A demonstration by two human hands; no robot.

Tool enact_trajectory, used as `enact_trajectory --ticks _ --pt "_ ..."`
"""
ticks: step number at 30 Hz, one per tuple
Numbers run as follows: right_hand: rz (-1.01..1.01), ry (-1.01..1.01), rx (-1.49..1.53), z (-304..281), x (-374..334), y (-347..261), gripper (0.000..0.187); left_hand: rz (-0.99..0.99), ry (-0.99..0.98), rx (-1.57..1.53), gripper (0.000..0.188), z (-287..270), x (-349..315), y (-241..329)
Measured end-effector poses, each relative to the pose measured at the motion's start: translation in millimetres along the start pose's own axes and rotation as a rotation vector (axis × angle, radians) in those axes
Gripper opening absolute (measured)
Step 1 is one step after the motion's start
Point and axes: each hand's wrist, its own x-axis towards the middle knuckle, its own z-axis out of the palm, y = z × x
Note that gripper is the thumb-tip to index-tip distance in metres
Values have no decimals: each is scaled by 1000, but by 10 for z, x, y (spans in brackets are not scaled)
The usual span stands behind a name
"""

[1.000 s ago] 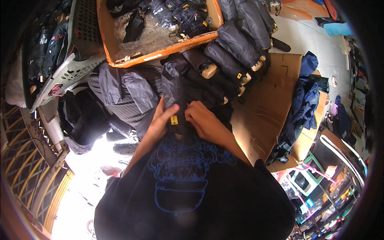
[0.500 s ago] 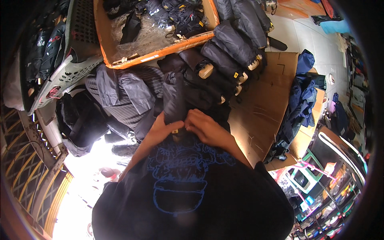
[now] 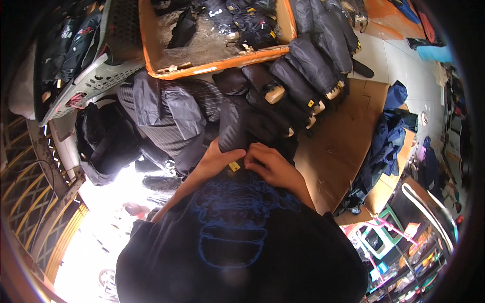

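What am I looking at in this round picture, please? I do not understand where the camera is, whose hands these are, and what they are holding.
The camera sits on a person's head and looks down, so the picture is round and straight edges bend near its rim. The dark shirt with a blue drawing at the bottom is the person's own chest. The two bare hands come up from there: the left hand and the right hand. Together they hold a dark folded umbrella with a small yellow tag between the hands. Beyond lie more folded umbrellas in a row, some showing pale handle ends, on brown cardboard. Above is an orange-edged box with dark goods, and a grey plastic basket to the left.
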Motion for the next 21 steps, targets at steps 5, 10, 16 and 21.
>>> enact_trajectory --ticks 5,10,16,21 --pt "121 451 589 30 19 210 45 330 88 45 40 305 160 143" --pt "150 635 940 -157 114 179 61 544 -33 518 41 -77 307 339" --pt "124 591 772 -432 231 91 48 492 309 1388 69 -739 340 -62" --pt "143 577 726 -497 466 77 49 701 173 1418 79 -422 534 319"
